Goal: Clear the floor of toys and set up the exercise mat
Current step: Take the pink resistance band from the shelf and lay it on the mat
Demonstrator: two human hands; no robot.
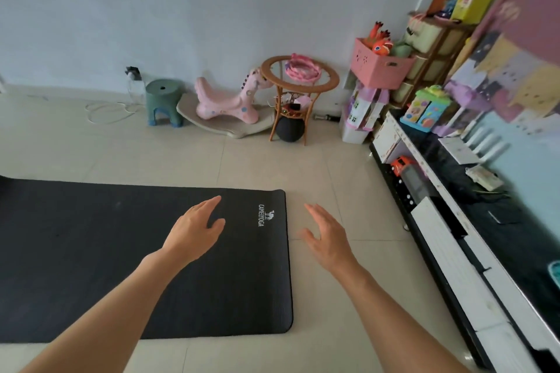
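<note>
Mat (121, 251) flat on floor | left hand (194, 230) above it | right hand (325, 236) beside

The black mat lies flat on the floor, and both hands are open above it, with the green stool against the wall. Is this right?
Not quite. In the head view only the left hand is above the black mat; the right hand is over the bare tiled floor beside the mat's end. Both hands are open, the mat lies flat, and the green stool stands by the wall.
</note>
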